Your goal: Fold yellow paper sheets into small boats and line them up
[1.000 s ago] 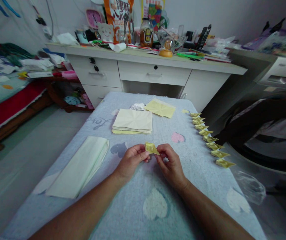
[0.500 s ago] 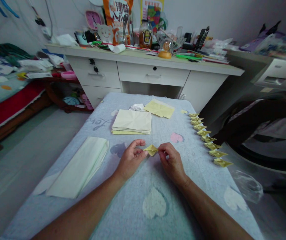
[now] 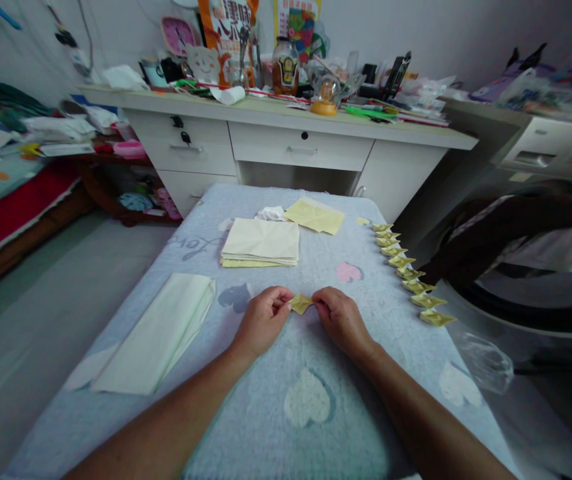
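Head view. I log the left hand point(image 3: 262, 322) and right hand point(image 3: 341, 319) pinching closed on one small folded yellow paper piece point(image 3: 301, 303), above the blue heart-print cover point(image 3: 311, 427). Done: row of folded pieces point(image 3: 406, 272) at right. Left: stack of square sheets point(image 3: 261, 242), long pale sheets point(image 3: 159, 333). Beyond: cluttered white desk point(image 3: 296, 143).

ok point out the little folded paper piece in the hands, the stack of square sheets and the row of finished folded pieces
folded paper piece point(image 3: 301, 303), head view, its yellow middle
stack of square sheets point(image 3: 261, 241), head view, top sheet
row of finished folded pieces point(image 3: 409, 273), head view, a middle piece
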Action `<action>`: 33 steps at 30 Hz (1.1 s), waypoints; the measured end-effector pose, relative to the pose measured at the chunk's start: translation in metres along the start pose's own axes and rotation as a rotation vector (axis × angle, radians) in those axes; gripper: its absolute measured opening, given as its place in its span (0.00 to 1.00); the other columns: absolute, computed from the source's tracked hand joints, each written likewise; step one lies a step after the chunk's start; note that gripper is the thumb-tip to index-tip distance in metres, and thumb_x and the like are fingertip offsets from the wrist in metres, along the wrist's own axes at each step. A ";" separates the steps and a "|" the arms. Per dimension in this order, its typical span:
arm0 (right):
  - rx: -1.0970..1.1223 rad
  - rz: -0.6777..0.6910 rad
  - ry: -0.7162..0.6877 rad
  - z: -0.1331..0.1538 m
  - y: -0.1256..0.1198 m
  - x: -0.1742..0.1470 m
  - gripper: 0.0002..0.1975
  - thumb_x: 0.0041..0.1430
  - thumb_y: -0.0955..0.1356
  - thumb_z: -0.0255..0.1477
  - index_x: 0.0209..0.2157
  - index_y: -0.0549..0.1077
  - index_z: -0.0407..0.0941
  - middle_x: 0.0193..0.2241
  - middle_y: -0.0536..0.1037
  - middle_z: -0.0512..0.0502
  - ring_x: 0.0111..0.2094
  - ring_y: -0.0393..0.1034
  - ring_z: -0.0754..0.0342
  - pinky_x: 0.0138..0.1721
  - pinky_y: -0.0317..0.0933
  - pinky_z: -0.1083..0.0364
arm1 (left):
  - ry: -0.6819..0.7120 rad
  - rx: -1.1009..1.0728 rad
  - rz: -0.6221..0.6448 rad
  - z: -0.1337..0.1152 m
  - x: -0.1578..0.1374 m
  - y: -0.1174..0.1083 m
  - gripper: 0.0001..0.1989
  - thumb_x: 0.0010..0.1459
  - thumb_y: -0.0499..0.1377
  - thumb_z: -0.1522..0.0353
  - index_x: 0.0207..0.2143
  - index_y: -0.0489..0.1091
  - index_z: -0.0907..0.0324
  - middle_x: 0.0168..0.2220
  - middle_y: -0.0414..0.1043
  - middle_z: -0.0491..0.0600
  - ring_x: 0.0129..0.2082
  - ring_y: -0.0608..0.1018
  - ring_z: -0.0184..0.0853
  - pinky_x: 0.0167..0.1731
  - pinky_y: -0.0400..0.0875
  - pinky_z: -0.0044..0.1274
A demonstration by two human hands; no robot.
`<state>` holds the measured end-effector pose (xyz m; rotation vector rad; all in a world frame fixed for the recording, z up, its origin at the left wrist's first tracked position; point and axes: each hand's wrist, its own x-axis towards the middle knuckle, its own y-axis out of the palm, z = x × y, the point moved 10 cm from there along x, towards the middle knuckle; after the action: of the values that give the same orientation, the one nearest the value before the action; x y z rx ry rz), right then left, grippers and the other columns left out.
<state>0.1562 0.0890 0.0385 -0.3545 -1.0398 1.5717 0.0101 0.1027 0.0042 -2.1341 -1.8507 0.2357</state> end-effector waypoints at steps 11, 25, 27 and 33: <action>-0.009 -0.052 -0.058 0.013 -0.028 0.007 0.09 0.58 0.62 0.19 0.32 0.71 0.44 0.30 0.72 0.47 0.32 0.67 0.55 0.34 0.61 0.57 | -0.072 -0.092 -0.075 0.005 -0.004 -0.009 0.18 0.56 0.59 0.65 0.49 0.65 0.58 0.34 0.72 0.46 0.29 0.74 0.30 0.29 0.67 0.21; -0.157 -0.253 0.135 -0.066 -0.139 0.036 0.06 0.53 0.64 0.24 0.30 0.73 0.44 0.26 0.76 0.49 0.27 0.69 0.55 0.31 0.60 0.58 | -0.066 -0.053 -0.028 0.002 -0.006 -0.006 0.17 0.55 0.57 0.67 0.49 0.65 0.57 0.28 0.66 0.43 0.25 0.70 0.29 0.27 0.64 0.20; -0.163 -0.268 0.211 -0.100 -0.147 0.049 0.07 0.52 0.64 0.25 0.30 0.74 0.43 0.26 0.76 0.49 0.27 0.69 0.56 0.31 0.60 0.58 | -0.064 -0.048 -0.026 0.000 -0.006 -0.006 0.16 0.55 0.57 0.68 0.48 0.66 0.58 0.30 0.67 0.44 0.26 0.70 0.29 0.27 0.64 0.20; -0.254 -0.400 0.446 -0.188 -0.184 0.090 0.08 0.49 0.65 0.24 0.30 0.76 0.42 0.26 0.77 0.47 0.27 0.68 0.56 0.30 0.58 0.59 | -0.044 -0.015 0.007 -0.004 -0.007 -0.003 0.14 0.56 0.56 0.68 0.45 0.67 0.58 0.35 0.67 0.46 0.27 0.70 0.29 0.26 0.65 0.20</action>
<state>0.3813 0.2394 0.1027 -0.5996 -0.8909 0.9476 0.0071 0.0961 0.0084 -2.1621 -1.8750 0.2736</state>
